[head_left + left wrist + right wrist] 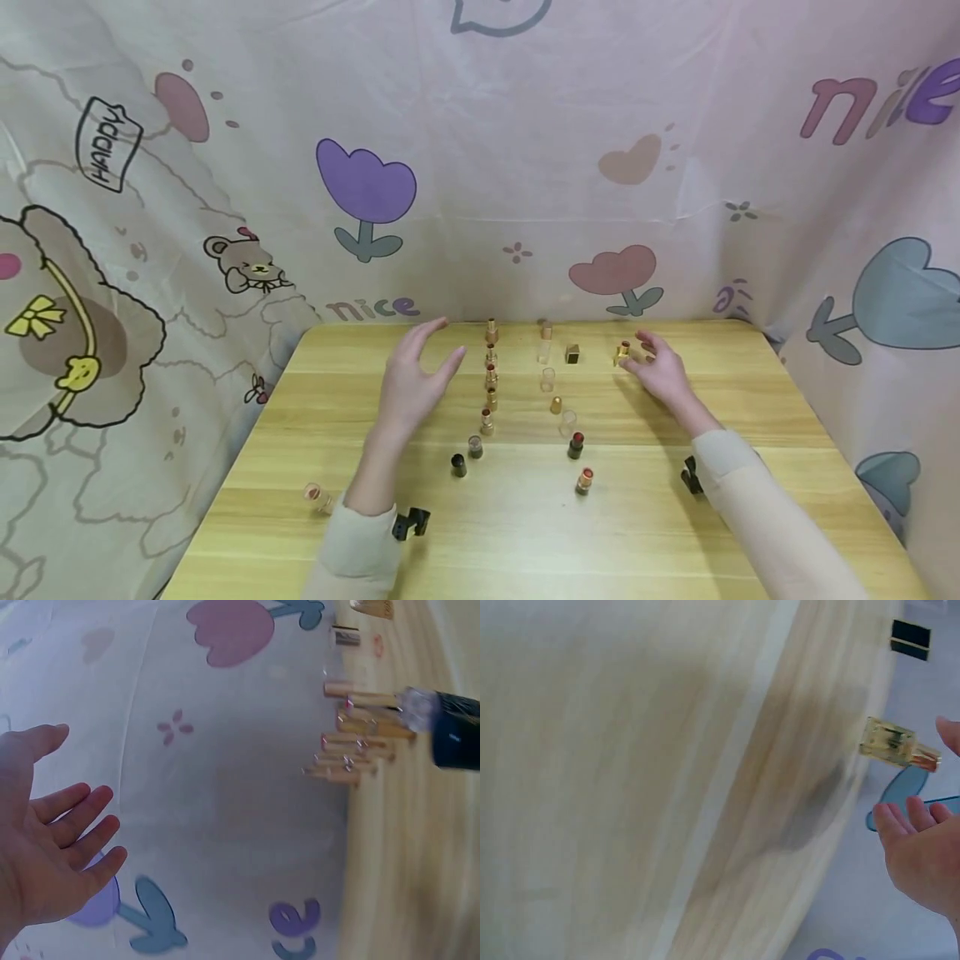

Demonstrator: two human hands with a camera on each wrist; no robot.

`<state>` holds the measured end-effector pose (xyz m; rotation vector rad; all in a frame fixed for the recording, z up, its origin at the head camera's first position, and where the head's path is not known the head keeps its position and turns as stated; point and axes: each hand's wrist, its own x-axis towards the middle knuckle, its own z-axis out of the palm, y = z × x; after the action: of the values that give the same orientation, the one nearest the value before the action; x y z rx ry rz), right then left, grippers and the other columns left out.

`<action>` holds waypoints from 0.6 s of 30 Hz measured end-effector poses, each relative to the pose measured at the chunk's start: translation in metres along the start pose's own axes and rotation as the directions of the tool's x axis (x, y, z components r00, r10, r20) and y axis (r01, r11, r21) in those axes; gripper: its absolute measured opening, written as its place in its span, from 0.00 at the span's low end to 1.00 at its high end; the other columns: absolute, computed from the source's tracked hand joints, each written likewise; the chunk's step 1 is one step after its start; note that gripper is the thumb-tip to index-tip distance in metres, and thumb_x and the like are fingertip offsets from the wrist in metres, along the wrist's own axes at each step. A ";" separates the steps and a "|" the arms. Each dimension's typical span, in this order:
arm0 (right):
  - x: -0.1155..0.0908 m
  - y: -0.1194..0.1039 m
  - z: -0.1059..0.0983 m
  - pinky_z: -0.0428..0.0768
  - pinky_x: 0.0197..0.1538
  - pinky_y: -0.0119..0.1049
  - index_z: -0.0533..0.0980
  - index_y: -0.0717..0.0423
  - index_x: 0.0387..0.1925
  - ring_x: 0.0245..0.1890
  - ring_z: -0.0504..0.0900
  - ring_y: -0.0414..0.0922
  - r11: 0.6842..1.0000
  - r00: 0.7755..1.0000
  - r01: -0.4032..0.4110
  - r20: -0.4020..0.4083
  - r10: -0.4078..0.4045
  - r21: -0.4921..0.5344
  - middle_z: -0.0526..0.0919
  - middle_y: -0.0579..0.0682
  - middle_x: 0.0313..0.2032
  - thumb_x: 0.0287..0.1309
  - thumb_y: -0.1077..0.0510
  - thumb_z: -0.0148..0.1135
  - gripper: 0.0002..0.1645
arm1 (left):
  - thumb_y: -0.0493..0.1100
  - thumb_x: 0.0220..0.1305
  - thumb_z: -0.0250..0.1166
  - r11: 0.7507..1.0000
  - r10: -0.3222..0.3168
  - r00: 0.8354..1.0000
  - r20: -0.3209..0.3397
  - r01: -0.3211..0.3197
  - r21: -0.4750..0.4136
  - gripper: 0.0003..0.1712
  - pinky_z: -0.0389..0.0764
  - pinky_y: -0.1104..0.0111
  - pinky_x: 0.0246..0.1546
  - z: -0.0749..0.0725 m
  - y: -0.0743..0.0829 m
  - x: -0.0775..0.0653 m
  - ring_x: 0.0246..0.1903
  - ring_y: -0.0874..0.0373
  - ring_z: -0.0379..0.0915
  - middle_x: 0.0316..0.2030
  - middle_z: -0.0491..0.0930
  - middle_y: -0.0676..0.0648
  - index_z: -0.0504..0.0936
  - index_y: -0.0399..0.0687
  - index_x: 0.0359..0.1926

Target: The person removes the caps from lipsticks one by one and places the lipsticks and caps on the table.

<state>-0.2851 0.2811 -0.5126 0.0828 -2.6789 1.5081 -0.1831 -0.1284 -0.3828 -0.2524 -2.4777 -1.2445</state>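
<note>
My left hand is raised just left of a row of uncapped lipsticks, thumb spread from the fingers and nothing in its grasp. The nearest ones are gold lipstick tubes; in the left wrist view the hand stands well apart from those lipsticks. On the right, my other hand is beside a gold square-based lipstick, which stands upright. The right wrist view shows a gap between that lipstick and the loosely bent fingers of the hand.
A black-and-gold square cap and clear caps stand mid-table, with a small gold cap. Closer are a dark lipstick, a rose-gold lipstick, a black tube and, far left, a clear-capped tube.
</note>
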 end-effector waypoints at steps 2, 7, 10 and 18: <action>-0.003 -0.004 -0.002 0.62 0.77 0.61 0.56 0.69 0.77 0.75 0.59 0.68 1.000 1.000 0.007 -0.010 -0.007 0.018 0.60 0.70 0.76 0.67 0.60 0.68 0.46 | 0.54 0.70 0.69 0.999 -0.041 0.999 -0.019 0.041 -0.014 0.34 0.60 0.46 0.77 -0.005 -0.006 -0.007 0.72 0.47 0.64 0.70 0.73 0.47 0.73 0.50 0.72; -0.012 -0.020 -0.006 0.60 0.78 0.61 0.55 0.64 0.79 0.77 0.58 0.66 0.998 0.999 0.031 -0.029 -0.030 0.054 0.59 0.67 0.77 0.70 0.54 0.67 0.46 | 0.57 0.69 0.69 0.986 -0.157 0.985 -0.066 0.152 -0.067 0.37 0.59 0.40 0.76 -0.020 -0.023 -0.027 0.75 0.43 0.59 0.75 0.67 0.47 0.70 0.56 0.75; -0.016 -0.033 -0.006 0.60 0.79 0.59 0.56 0.61 0.79 0.77 0.58 0.64 0.996 0.997 0.061 -0.043 -0.058 0.069 0.60 0.64 0.77 0.70 0.52 0.67 0.46 | 0.55 0.70 0.69 0.980 -0.181 0.977 -0.114 0.170 -0.099 0.37 0.61 0.40 0.75 -0.028 -0.034 -0.038 0.74 0.42 0.60 0.75 0.67 0.47 0.69 0.55 0.76; -0.031 -0.069 0.001 0.60 0.79 0.56 0.58 0.59 0.79 0.77 0.59 0.61 0.981 0.989 0.148 -0.039 -0.144 0.129 0.62 0.60 0.77 0.70 0.53 0.67 0.44 | 0.51 0.71 0.69 0.970 -0.235 0.951 -0.201 0.217 -0.107 0.36 0.64 0.46 0.75 -0.049 -0.058 -0.064 0.74 0.45 0.60 0.74 0.68 0.46 0.69 0.49 0.75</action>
<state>-0.2490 0.2451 -0.4568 0.2552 -2.4870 1.6238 -0.1309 -0.2021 -0.4238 0.1431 -2.3217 -1.3884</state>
